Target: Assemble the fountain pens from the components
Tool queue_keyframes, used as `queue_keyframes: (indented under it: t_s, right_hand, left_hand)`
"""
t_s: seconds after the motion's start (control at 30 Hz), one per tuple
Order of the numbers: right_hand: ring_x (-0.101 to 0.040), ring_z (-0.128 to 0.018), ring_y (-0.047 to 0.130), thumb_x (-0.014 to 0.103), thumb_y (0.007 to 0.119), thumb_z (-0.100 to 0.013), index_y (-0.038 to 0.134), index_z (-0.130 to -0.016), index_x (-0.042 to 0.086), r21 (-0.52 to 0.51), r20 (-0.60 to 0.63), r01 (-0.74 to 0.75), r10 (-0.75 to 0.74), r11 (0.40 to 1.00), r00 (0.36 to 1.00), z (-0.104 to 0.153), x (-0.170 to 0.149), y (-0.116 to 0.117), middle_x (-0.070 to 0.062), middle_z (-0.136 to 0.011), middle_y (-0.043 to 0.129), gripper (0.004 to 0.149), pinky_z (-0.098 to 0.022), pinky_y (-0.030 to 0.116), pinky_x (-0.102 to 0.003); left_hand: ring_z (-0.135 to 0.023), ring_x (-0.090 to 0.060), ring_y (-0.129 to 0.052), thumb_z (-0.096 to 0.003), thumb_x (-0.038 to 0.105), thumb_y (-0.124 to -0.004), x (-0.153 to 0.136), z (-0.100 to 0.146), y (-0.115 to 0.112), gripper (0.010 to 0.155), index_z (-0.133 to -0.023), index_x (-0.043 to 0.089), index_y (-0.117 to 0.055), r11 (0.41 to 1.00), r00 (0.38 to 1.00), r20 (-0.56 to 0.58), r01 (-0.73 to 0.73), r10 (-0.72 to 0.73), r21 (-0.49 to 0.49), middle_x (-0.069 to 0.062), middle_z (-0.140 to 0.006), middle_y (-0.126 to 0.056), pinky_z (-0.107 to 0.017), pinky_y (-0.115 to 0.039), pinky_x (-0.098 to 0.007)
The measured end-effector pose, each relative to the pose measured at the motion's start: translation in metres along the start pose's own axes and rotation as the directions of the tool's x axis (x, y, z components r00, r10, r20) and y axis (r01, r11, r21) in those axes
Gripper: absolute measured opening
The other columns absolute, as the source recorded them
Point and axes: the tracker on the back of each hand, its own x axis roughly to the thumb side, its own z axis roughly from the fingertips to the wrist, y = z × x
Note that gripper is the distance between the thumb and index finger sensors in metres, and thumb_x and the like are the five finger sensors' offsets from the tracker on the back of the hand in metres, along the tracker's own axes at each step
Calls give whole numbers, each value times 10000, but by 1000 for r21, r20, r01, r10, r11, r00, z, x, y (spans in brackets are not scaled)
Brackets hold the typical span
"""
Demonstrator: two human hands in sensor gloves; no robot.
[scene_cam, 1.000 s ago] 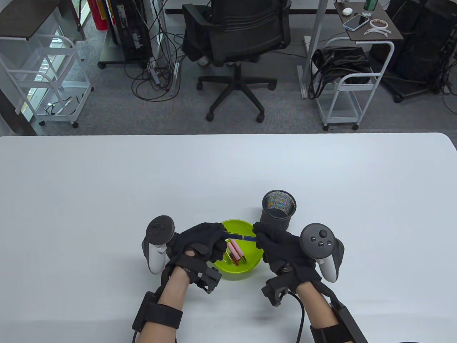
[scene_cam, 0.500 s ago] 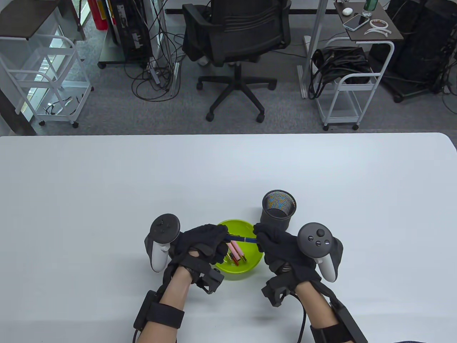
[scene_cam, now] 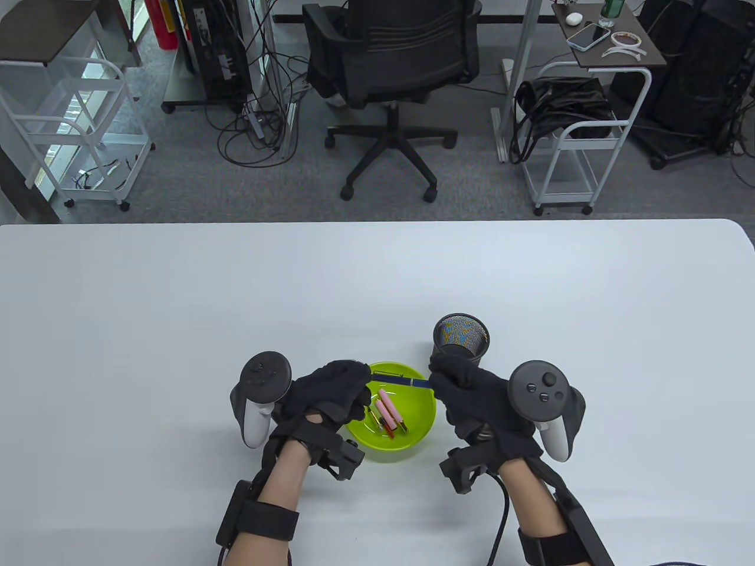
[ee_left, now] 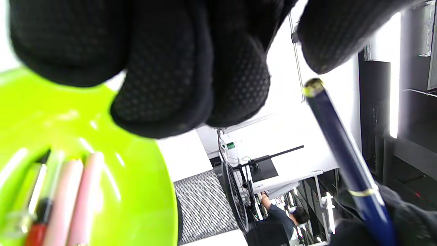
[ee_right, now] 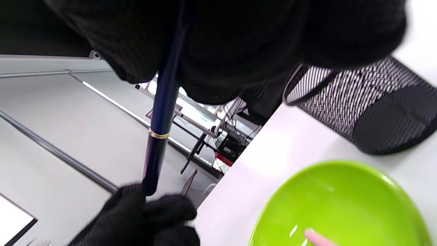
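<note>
Dark blue fountain pen (scene_cam: 400, 379): slim barrel with a gold ring partway along and a gold tip; held level in the air between the two hands, above the far part of the green bowl.

Right hand (scene_cam: 472, 395): fingers curled round one end of the pen, the barrel running out from between them in the right wrist view (ee_right: 160, 116).

Left hand (scene_cam: 330, 392): fingertips at the pen's other end; in the left wrist view the gold-tipped end (ee_left: 312, 87) lies just beside the thumb, and contact cannot be confirmed.

Green bowl (scene_cam: 422, 421): on the table between and below the hands.

Contents: pink pen parts (scene_cam: 388, 410), with a red piece and a gold-trimmed piece alongside.

Black mesh pen cup (scene_cam: 460, 341): upright, just beyond the right hand's fingers, close to the bowl's far rim.

White table (scene_cam: 177, 306): bears bowl and cup.
</note>
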Motion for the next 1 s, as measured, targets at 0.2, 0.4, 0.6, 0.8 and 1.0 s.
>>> queue_keyframes:
  t_s: [0.2,0.4,0.6,0.8,1.0]
  right_hand:
    - [-174,-196,978,338,785,-467,821,-884,121,-89,-98,-12,4,996,995,-8,1,-19,-98,-651,961,471,-191,901,-434]
    - [-197,-311,959,300,751,-484,753,-943,141,-79,-230,-253,230,964,946,-20,0,-36,-117,-783,874,486,-260,880,-443]
    - [-210,-378,946,271,765,-484,728,-965,160,-26,-279,-494,468,869,839,-34,-1,-32,-115,-852,823,495,-295,866,-445]
    - [-206,-400,937,266,744,-490,727,-967,181,61,-264,-667,657,742,707,-51,-1,-9,-103,-871,806,485,-308,859,-438]
    - [-208,-407,933,271,729,-493,738,-965,198,143,-277,-742,746,655,606,-68,-8,14,-89,-886,799,477,-294,848,-428]
  left_hand:
    - [-407,-233,-1036,-538,483,-737,-6,2,11,534,-860,68,-829,996,997,-21,-77,78,40,-96,-635,-999,-333,-855,-478]
    - [-415,-234,-1036,-543,483,-720,-7,1,13,531,-863,74,-828,996,996,-22,-80,81,40,-95,-641,-997,-340,-854,-477]
    - [-422,-237,-1035,-546,482,-712,-7,1,12,531,-868,75,-824,996,997,-25,-77,78,33,-98,-647,-994,-344,-852,-480]
    - [-425,-240,-1034,-546,483,-705,-7,1,13,536,-868,71,-824,996,996,-21,-86,87,34,-103,-649,-994,-346,-851,-481]
    - [-430,-246,-1033,-547,482,-701,-6,1,13,539,-870,69,-823,995,995,-19,-96,96,29,-108,-653,-992,-349,-849,-485]
